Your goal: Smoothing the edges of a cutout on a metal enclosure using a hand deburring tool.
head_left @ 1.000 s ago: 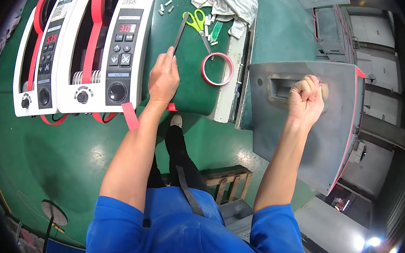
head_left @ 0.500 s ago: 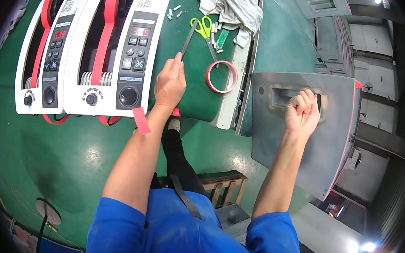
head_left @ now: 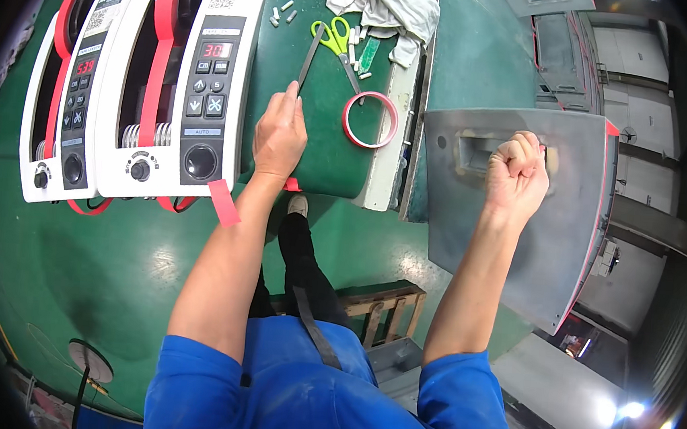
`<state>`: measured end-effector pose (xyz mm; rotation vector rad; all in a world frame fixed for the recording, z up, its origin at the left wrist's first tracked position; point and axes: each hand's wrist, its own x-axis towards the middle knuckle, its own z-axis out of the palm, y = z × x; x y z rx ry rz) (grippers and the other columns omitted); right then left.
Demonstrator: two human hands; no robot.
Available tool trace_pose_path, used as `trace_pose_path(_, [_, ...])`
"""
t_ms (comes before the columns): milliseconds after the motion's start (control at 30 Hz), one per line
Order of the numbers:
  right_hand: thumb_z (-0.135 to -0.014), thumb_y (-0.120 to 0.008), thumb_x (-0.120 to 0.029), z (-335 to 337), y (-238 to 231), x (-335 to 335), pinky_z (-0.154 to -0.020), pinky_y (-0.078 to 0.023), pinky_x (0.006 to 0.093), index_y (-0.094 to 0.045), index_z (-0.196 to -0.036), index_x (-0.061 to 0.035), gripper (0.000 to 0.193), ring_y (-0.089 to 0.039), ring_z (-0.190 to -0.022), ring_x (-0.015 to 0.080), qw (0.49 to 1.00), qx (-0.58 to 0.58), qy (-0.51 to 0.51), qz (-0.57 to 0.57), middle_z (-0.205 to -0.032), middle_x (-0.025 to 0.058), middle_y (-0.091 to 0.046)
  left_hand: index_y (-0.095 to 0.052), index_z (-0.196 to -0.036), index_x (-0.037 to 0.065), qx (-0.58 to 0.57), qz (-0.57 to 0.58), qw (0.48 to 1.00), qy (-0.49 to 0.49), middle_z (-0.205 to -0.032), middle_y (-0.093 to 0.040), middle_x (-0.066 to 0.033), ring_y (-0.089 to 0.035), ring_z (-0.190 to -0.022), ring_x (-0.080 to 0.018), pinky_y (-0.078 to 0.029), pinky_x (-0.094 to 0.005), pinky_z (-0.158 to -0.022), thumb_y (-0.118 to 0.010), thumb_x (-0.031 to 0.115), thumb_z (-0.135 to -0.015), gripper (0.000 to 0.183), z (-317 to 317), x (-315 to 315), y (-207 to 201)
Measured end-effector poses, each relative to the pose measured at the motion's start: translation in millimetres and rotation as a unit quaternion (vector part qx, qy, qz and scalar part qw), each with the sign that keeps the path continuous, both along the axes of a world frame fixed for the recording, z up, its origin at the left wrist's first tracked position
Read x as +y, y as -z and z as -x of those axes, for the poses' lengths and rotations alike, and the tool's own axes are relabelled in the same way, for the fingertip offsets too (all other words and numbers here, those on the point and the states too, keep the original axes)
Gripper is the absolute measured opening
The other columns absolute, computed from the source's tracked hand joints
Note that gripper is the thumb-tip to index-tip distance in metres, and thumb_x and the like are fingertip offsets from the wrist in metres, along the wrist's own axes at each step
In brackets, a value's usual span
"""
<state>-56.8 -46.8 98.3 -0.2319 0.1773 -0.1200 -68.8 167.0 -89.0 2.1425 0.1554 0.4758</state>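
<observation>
My left hand [head_left: 279, 134] is closed over the green tabletop, back upward. A thin dark grey strip [head_left: 311, 56] runs up from between its thumb and index fingertip toward the green-handled scissors [head_left: 335, 36]. My right hand [head_left: 518, 172] is a fist in front of the grey panel [head_left: 481, 209], over the recessed slot [head_left: 471, 156]. A small red spot shows at its fingertips; what it holds is hidden. A roll of red tape [head_left: 394, 123] lies beside the scissors' blades. From the nearer white tape dispenser [head_left: 234, 61], a red tape strip [head_left: 224, 203] hangs above my left forearm.
A second white tape dispenser [head_left: 110, 23] stands further left. White cloths [head_left: 400, 13] lie at the table's far side, with several small white pieces [head_left: 287, 5] and a green block [head_left: 368, 53] nearby. A wooden pallet [head_left: 381, 302] rests on the floor by my legs.
The whole view has shifted slightly, moving the dispensers and table left and up. My right fist has turned a little at the panel. The nearer dispenser's display reads differently.
</observation>
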Motion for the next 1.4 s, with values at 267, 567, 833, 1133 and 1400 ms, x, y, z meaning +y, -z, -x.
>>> trace_pose_path(267, [-0.092, -0.025, -0.026, -1, -1, -2, -0.035, -0.019, 0.0223, -0.034, -0.069, -0.0037, 0.033, -0.024, -0.042, 0.0093, 1.000, 0.012, 0.018, 0.015, -0.056, 0.0019, -0.029, -0.050, -0.105, 0.001, 0.005, -0.001, 1.000, 0.000, -0.084, -0.053, -0.0118, -0.054, -0.071, -0.0305, -0.044, -0.0372, -0.060, -0.045, 0.010, -0.082, 0.025, 1, -1, -2])
trace_pose_path(567, [-0.091, -0.027, -0.025, 0, 5, -2, -0.036, -0.018, 0.0227, -0.034, -0.065, -0.0036, 0.034, -0.022, -0.040, 0.0089, 1.000, 0.019, -0.014, -0.018, -0.050, 0.0004, -0.025, -0.051, -0.105, 0.002, 0.010, 0.001, 1.000, -0.006, -0.084, -0.053, -0.0116, -0.054, -0.071, -0.0308, -0.044, -0.0379, -0.061, -0.046, 0.010, -0.082, 0.025, 2, 0, 0])
trace_pose_path(833, [-0.090, -0.031, -0.020, 14, 4, -11, -0.035, -0.020, 0.0221, -0.040, -0.073, -0.0008, 0.027, -0.026, -0.041, 0.0090, 0.998, -0.016, -0.029, 0.045, -0.059, 0.0028, -0.033, -0.050, -0.105, 0.002, 0.001, -0.011, 1.000, -0.005, -0.086, -0.053, -0.0119, -0.054, -0.073, -0.0307, -0.044, -0.0378, -0.062, -0.045, 0.011, -0.082, 0.025, 2, -1, 1])
trace_pose_path(1133, [-0.090, -0.030, -0.015, 23, -2, -5, -0.037, -0.022, 0.0229, -0.036, -0.077, -0.0013, 0.020, -0.027, -0.044, 0.0091, 0.994, -0.018, -0.005, 0.108, -0.062, 0.0034, -0.033, -0.051, -0.104, 0.004, 0.009, 0.017, 1.000, -0.012, -0.083, -0.052, -0.0116, -0.054, -0.070, -0.0314, -0.043, -0.0392, -0.060, -0.046, 0.012, -0.082, 0.024, 2, -1, -2])
trace_pose_path(1400, [-0.092, -0.028, -0.021, 17, 3, 3, -0.036, -0.021, 0.0221, -0.035, -0.075, -0.0033, 0.025, -0.025, -0.043, 0.0089, 0.990, -0.006, 0.015, 0.142, -0.061, 0.0026, -0.032, -0.051, -0.104, 0.003, 0.000, 0.027, 1.000, -0.005, -0.081, -0.052, -0.0120, -0.054, -0.068, -0.0314, -0.044, -0.0391, -0.059, -0.047, 0.011, -0.081, 0.025, 1, 3, 1])
